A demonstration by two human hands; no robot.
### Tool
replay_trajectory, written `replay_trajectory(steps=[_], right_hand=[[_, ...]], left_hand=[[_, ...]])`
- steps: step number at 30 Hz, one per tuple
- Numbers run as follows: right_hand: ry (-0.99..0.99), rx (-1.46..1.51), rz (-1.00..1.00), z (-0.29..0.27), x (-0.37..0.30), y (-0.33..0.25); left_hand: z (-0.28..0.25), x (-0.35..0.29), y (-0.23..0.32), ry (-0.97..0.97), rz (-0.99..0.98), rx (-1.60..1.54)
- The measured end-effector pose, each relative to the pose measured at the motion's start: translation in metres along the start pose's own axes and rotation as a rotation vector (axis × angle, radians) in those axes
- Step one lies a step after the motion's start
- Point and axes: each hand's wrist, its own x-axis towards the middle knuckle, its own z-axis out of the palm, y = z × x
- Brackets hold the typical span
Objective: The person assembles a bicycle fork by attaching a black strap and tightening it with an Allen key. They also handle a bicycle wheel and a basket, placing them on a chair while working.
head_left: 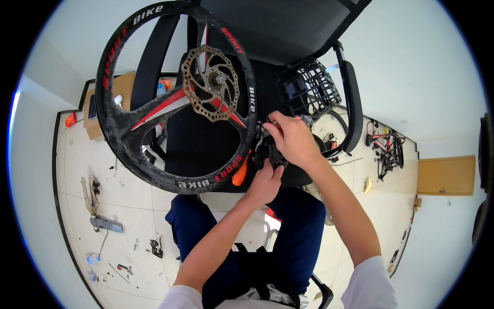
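A dark mechanical part, its exact kind hard to make out, rests near the front edge of a black chair seat. From below, my left hand grips its lower end between thumb and fingers. My right hand is curled over its upper side, thumb and forefinger pinched together; the other fingers are partly hidden. Just left of the part is an orange object, perhaps a tool handle. A black spoked bicycle wheel with red and white markings lies on the chair, its brake disc facing up.
A black plastic basket sits at the seat's right, beside the armrest. On the floor to the left lie a hammer and small metal parts. A cardboard box is behind the wheel. Far right stands a bicycle frame.
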Motion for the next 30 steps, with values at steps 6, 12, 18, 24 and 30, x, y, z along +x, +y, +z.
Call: replay_trajectory(steps=[6,12,18,24,30], right_hand=[[0.236,0.121,-0.083,0.031,-0.008,0.009],[0.054,0.129,-0.271,0.03,-0.008,-0.002],[-0.166,-0.085,-0.489,0.013,-0.034,-0.02],[-0.242,-0.101,-0.506,-0.004,-0.08,-0.019],[-0.115,0.183,-0.29,-0.008,-0.108,-0.027]], left_hand=[[0.0,0.0,0.011,-0.02,-0.028,0.007],[-0.007,0.002,0.004,-0.053,-0.017,0.006],[-0.006,0.012,-0.037,0.073,0.657,0.319],[-0.005,0.008,-0.022,0.02,0.435,0.0],[-0.009,0.009,-0.02,0.002,0.137,-0.193]])
